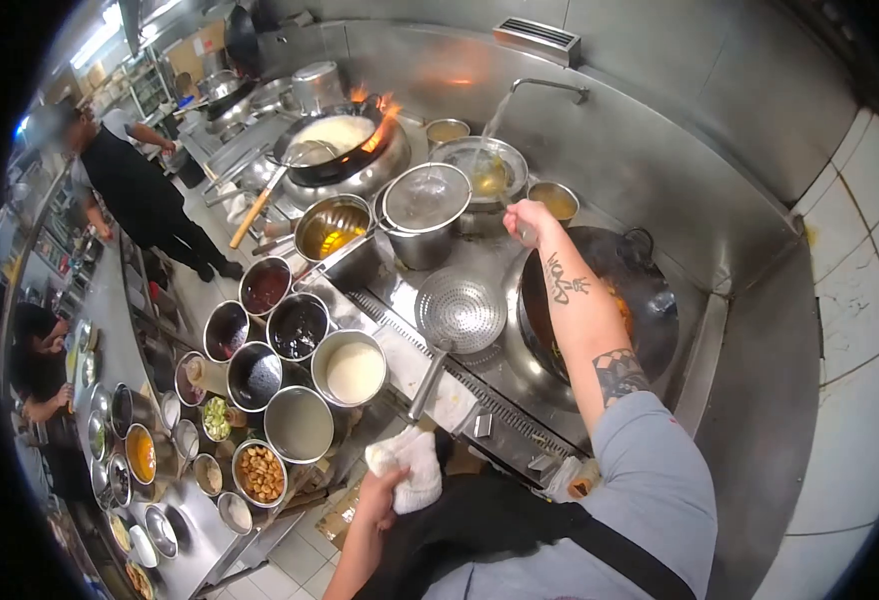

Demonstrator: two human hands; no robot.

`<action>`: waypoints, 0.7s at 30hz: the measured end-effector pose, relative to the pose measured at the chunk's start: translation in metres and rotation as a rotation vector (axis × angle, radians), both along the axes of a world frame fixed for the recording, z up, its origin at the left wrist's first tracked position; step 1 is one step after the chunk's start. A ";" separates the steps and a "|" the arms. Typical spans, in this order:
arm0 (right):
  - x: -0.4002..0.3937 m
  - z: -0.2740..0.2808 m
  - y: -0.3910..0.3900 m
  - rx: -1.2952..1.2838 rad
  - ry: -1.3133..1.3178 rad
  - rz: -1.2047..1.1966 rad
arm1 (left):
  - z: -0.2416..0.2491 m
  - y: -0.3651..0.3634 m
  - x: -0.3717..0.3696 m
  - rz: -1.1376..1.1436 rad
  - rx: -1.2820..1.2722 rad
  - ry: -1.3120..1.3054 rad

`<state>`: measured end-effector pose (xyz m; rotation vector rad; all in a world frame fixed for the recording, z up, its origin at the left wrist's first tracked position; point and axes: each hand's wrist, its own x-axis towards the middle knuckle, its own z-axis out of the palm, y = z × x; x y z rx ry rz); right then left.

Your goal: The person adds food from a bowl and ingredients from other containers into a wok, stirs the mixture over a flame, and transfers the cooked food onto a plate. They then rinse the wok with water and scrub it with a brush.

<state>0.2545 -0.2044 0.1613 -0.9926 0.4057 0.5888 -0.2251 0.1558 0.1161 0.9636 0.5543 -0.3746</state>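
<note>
your right hand (531, 218) is closed around a ladle handle (527, 232), reaching over the dark wok (650, 300) toward the pot under the running tap (550, 88). your left hand (380, 492) grips a white cloth (410, 465) tightly, low near your apron (a perforated skimmer (460, 312) lies between the two).
</note>
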 end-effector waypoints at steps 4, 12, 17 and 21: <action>0.014 0.012 -0.028 0.892 0.103 -0.068 | 0.007 0.006 -0.044 0.126 -0.001 0.007; 0.003 0.035 -0.081 1.309 -0.347 -0.387 | 0.019 0.015 -0.082 0.236 -0.024 0.044; -0.049 0.052 -0.092 1.301 -0.450 -0.321 | 0.012 0.029 -0.066 0.182 -0.037 0.030; -0.156 0.078 -0.092 0.486 -0.470 -0.186 | -0.021 0.051 -0.045 0.057 -0.052 0.038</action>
